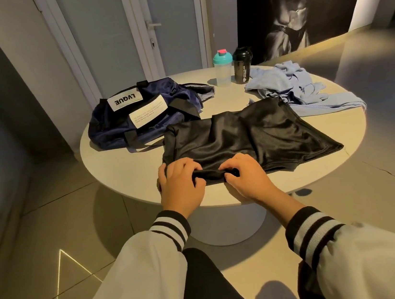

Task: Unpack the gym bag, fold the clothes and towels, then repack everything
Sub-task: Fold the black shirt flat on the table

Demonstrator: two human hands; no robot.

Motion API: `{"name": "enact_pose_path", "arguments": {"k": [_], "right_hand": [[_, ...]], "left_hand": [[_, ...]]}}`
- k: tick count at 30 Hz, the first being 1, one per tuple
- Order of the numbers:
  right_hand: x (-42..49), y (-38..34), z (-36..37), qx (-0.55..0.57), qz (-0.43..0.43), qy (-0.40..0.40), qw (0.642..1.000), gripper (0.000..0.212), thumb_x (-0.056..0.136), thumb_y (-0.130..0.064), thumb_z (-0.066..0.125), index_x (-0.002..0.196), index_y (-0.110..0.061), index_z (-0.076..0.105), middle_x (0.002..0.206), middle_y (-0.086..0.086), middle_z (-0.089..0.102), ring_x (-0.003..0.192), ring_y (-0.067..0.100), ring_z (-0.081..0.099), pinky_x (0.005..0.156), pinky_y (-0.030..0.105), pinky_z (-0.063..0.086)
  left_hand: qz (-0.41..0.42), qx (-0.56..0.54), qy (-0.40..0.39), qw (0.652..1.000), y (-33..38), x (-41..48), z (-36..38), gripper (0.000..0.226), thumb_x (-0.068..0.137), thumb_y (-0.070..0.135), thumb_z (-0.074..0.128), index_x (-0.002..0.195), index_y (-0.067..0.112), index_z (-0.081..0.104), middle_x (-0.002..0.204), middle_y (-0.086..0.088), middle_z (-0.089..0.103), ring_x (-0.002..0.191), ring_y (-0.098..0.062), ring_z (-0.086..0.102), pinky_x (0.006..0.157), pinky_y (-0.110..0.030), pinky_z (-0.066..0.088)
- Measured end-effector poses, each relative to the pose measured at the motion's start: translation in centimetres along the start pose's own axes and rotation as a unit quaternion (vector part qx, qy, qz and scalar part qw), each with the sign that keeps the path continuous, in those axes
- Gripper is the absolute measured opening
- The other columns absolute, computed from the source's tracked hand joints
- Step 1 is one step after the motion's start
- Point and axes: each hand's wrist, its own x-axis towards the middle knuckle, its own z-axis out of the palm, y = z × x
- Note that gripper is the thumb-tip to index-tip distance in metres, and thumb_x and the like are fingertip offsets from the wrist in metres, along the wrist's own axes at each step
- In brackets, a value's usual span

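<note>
— What were the hands doing?

— Both sat at the table's near edge, close together, knuckles up. The left hand (180, 185) and the right hand (244, 177) each had fingers curled over the near hem of the black garment (252, 137), pinching a bunched roll of fabric between them. The wrists were low, and the forearms reached forward in white sleeves with striped cuffs.

— And the garment itself?

— It was spread over the near half of the round table (119, 171), shiny, creased, not yet folded.

— How far along was the job?

— Early in the folding, I'd judge. The navy gym bag (136, 114) lay slumped at the left, just behind the garment, and seemed unpacked. A light blue heap of cloth (296, 86) sat crumpled at the far right. A teal-lidded shaker bottle (223, 69) and a black shaker bottle (243, 66) stood upright between the bag and the heap. Nothing looked folded, and all the repacking was left to do.
</note>
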Motion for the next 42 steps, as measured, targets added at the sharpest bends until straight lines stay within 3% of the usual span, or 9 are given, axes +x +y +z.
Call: {"name": "enact_pose_path", "arguments": {"k": [3, 8, 12, 21, 26, 31, 35, 39, 42], "right_hand": [[0.4, 0.2, 0.2, -0.027, -0.015, 0.032, 0.999, 0.025, 0.092, -0.014, 0.065, 0.113, -0.023, 0.074, 0.105, 0.0, 0.066, 0.105, 0.02, 0.052, 0.091, 0.028, 0.038], [-0.2, 0.0, -0.2, -0.022, -0.033, 0.084, 0.996, 0.026, 0.089, -0.001, 0.066, 0.106, -0.017, 0.077, 0.104, 0.006, 0.069, 0.102, 0.026, 0.057, 0.092, 0.039, 0.047], [0.9, 0.2, -0.4, -0.068, -0.028, -0.04, 0.996, 0.034, 0.094, -0.002, 0.06, 0.116, -0.023, 0.075, 0.124, 0.006, 0.066, 0.118, 0.029, 0.056, 0.105, 0.04, 0.041], [-1.1, -0.7, -0.7, 0.009, -0.005, 0.0, 1.0, 0.029, 0.095, -0.014, 0.054, 0.111, -0.022, 0.077, 0.113, -0.005, 0.071, 0.102, 0.008, 0.052, 0.097, 0.027, 0.041], [-0.6, -0.3, -1.4, -0.067, 0.011, 0.063, 0.996, 0.029, 0.096, -0.019, 0.056, 0.12, -0.021, 0.071, 0.117, 0.0, 0.067, 0.11, 0.019, 0.051, 0.096, 0.033, 0.045], [-1.0, 2.5, -3.9, -0.132, 0.074, 0.025, 0.988, 0.033, 0.097, -0.028, 0.055, 0.127, -0.021, 0.065, 0.121, 0.005, 0.062, 0.113, 0.026, 0.052, 0.094, 0.037, 0.044], [-1.8, 4.4, -5.5, -0.068, 0.123, 0.014, 0.99, 0.034, 0.091, -0.024, 0.059, 0.124, -0.021, 0.065, 0.12, 0.004, 0.062, 0.109, 0.026, 0.056, 0.099, 0.039, 0.044], [-2.1, 4.3, -5.9, -0.061, 0.13, 0.044, 0.989, 0.026, 0.086, -0.025, 0.062, 0.11, -0.023, 0.069, 0.109, 0.0, 0.066, 0.101, 0.023, 0.058, 0.103, 0.043, 0.037], [-2.2, 4.5, -6.0, -0.103, 0.137, 0.057, 0.984, 0.02, 0.087, -0.029, 0.062, 0.105, -0.023, 0.07, 0.103, -0.001, 0.062, 0.098, 0.021, 0.054, 0.097, 0.038, 0.041]], "left_hand": [[0.094, 0.003, -0.033, 0.995, 1.1, 0.5, 0.2, 0.024, 0.089, 0.032, 0.062, 0.113, 0.034, 0.063, 0.12, 0.015, 0.058, 0.117, -0.009, 0.044, 0.109, -0.034, 0.024], [0.0, -0.03, -0.057, 0.998, 2.0, 1.4, 0.9, 0.02, 0.095, 0.013, 0.057, 0.097, 0.033, 0.062, 0.105, 0.01, 0.058, 0.101, -0.014, 0.048, 0.095, -0.031, 0.032], [-0.036, -0.031, -0.063, 0.997, 1.8, 1.3, 0.7, 0.031, 0.093, 0.004, 0.053, 0.084, 0.033, 0.056, 0.104, 0.008, 0.057, 0.098, -0.016, 0.048, 0.092, -0.031, 0.034], [-0.059, 0.013, -0.063, 0.996, 2.3, 0.5, 0.8, 0.023, 0.095, 0.038, 0.046, 0.079, 0.025, 0.056, 0.093, 0.008, 0.058, 0.096, -0.018, 0.05, 0.095, -0.037, 0.039], [-0.001, 0.077, -0.012, 0.997, 3.8, 1.7, 1.4, 0.017, 0.1, 0.038, 0.045, 0.092, 0.029, 0.057, 0.104, 0.008, 0.059, 0.108, -0.018, 0.053, 0.117, -0.043, 0.028], [0.052, -0.054, -0.144, 0.987, 6.8, 2.7, 3.3, 0.039, 0.1, 0.04, 0.053, 0.137, 0.028, 0.055, 0.136, 0.006, 0.058, 0.128, -0.016, 0.05, 0.115, -0.04, 0.036], [0.017, 0.039, -0.198, 0.979, 6.9, 2.7, 4.4, 0.046, 0.104, 0.037, 0.037, 0.15, 0.032, 0.041, 0.159, 0.006, 0.036, 0.149, -0.015, 0.026, 0.125, -0.049, 0.01], [-0.002, 0.022, -0.123, 0.992, 8.1, 2.9, 4.1, 0.032, 0.101, 0.025, 0.045, 0.129, 0.032, 0.056, 0.136, 0.011, 0.056, 0.134, -0.011, 0.044, 0.126, -0.047, 0.0], [0.029, -0.052, -0.106, 0.993, 9.3, 3.4, 4.7, 0.022, 0.096, 0.024, 0.054, 0.115, 0.031, 0.063, 0.118, 0.012, 0.063, 0.116, -0.01, 0.054, 0.123, -0.044, 0.022]]}}
